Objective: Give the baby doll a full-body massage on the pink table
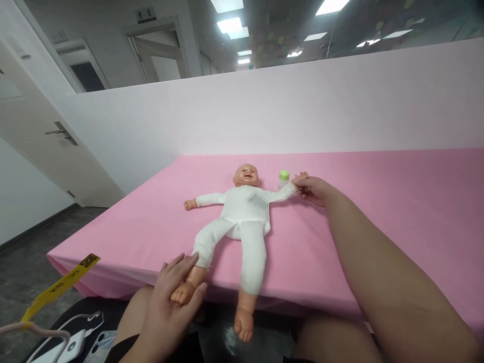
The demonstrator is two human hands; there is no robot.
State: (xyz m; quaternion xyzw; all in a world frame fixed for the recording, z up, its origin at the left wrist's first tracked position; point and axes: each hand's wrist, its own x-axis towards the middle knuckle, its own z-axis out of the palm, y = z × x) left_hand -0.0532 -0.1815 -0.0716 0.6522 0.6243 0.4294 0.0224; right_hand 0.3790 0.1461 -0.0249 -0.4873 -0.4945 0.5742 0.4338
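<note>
A baby doll (247, 206) in a white cloth body lies on its back on a pink-covered table (151, 222). Its head points away from me and its arms are spread. My left hand (176, 290) cups the doll's foot on the left side, fingers along one side of the ankle and thumb along the other. The doll's other foot (244, 320) hangs past the table's front edge, untouched. At the right, my right hand (313, 190) has its fingers closed around the doll's wrist, the small hand showing above them. Just beside that arm stands a clear bottle with a green cap (284, 175).
A white wall (302, 111) with glass above it borders the table's far side. At the left is a door (49, 121). A yellow tag (62, 287) on a cable, a white device (66, 348) and a phone (100, 347) are at the lower left.
</note>
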